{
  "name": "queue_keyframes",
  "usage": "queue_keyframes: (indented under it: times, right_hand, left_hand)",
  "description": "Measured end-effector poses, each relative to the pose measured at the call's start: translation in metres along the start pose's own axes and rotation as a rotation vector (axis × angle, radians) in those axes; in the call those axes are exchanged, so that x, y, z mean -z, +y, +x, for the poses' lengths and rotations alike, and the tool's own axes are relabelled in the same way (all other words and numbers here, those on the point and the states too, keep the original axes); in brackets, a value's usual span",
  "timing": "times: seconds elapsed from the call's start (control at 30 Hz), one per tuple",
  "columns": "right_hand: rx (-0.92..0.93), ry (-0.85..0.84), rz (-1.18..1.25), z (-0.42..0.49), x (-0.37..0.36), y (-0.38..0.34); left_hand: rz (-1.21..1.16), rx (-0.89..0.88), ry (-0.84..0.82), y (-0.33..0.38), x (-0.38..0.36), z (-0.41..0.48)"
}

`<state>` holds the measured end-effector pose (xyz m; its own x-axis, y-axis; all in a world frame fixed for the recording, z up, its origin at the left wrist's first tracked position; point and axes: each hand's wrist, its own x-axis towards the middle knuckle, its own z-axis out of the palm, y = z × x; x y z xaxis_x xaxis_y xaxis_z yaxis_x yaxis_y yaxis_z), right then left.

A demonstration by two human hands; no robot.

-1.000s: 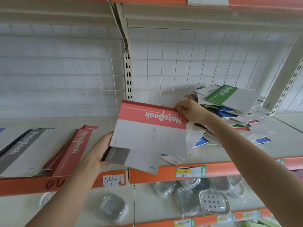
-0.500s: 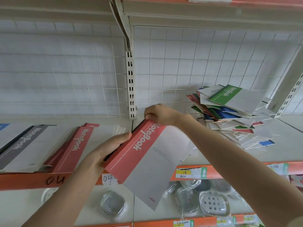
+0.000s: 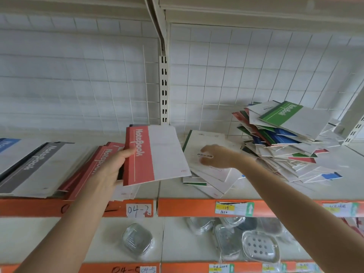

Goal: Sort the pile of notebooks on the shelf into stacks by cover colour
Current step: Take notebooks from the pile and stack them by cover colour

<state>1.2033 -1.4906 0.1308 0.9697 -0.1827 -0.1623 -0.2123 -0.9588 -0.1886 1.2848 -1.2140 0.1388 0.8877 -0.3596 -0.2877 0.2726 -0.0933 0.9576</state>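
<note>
The grey stack point(image 3: 35, 166) and the red stack point(image 3: 94, 168), at nine o'clock on the shelf point(image 3: 197, 207), both lean towards the orange front edge. A careless drop onto the red one could, I judge, nudge its lower covers over the lip. The red notebook point(image 3: 155, 156) in the left hand point(image 3: 112, 170) is held at its spine side only, and a darker edge shows beneath it (perhaps a second book, too hidden to say). A loose pinch could let either slide out. At three o'clock from it lie face-down notebooks point(image 3: 204, 154) with green spines, fanned towards the edge, and a brush from the right hand point(image 3: 214, 157) could push them off. Further round, at two o'clock, the unsorted pile point(image 3: 285, 146) slumps sideways with a green notebook point(image 3: 281, 115) on top. Pulling from low down risks a collapse.

The left arm reaches up from seven o'clock. Its thumb lies across the red band and its fingers are underneath out of sight, clamped on the book just above the red stack. The right arm comes in from five o'clock, with its hand over the face-down notebooks. Blur hides whether those fingers touch or grip anything. The two hands are apart.
</note>
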Motion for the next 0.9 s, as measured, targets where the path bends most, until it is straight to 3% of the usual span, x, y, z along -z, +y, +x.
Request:
queue_keyframes:
  times: [0.13, 0.47, 0.6, 0.77, 0.83, 0.9]
  right_hand:
    - [0.001, 0.049, -0.136, -0.001, -0.017, -0.01]
    - [0.008, 0.195, -0.457, 0.001, -0.02, -0.025]
    - [-0.132, 0.414, -0.279, -0.009, 0.001, -0.03]
    - [-0.111, 1.069, 0.129, -0.029, 0.05, -0.042]
    - [-0.149, 1.111, 0.253, -0.029, 0.069, -0.054]
    - [-0.198, 1.051, 0.347, -0.022, 0.08, -0.061]
  left_hand:
    - [-0.153, 0.033, 0.06, -0.002, -0.014, -0.001]
    - [-0.221, 0.056, 0.048, -0.008, -0.01, -0.004]
    - [-0.268, 0.092, 0.058, -0.007, 0.008, -0.002]
    - [-0.163, 0.111, 0.057, 0.0, 0.019, 0.009]
    - [-0.107, 0.118, 0.037, 0.005, 0.02, 0.013]
    - [-0.062, 0.134, 0.006, 0.008, 0.023, 0.017]
